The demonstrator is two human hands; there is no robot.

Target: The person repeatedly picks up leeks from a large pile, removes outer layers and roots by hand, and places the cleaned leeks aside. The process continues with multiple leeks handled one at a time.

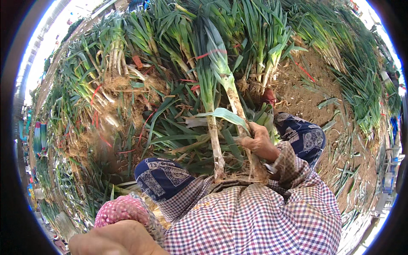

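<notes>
My right hand (259, 143) grips the pale, soil-stained stem of a thick leek (234, 98). Its roots lie against my lap and its green leaves point away from me. One leaf bends across the stem just above my fingers. To its left a second leek (215, 143) rests with its root end at my lap, not touched by either hand. My left hand (111, 239) is raised close to the camera at the lower left, beside the pink gingham sleeve (122, 210). Its fingers are partly cut off by the frame, so their hold is hidden.
Loose leek leaves (191, 137) cover the ground between my patterned knees (164, 178). Bundles of leeks (116, 54) lie ahead and to the left, with red ties (95, 95) among them. More leeks (360, 86) lie right of the bare soil (306, 92).
</notes>
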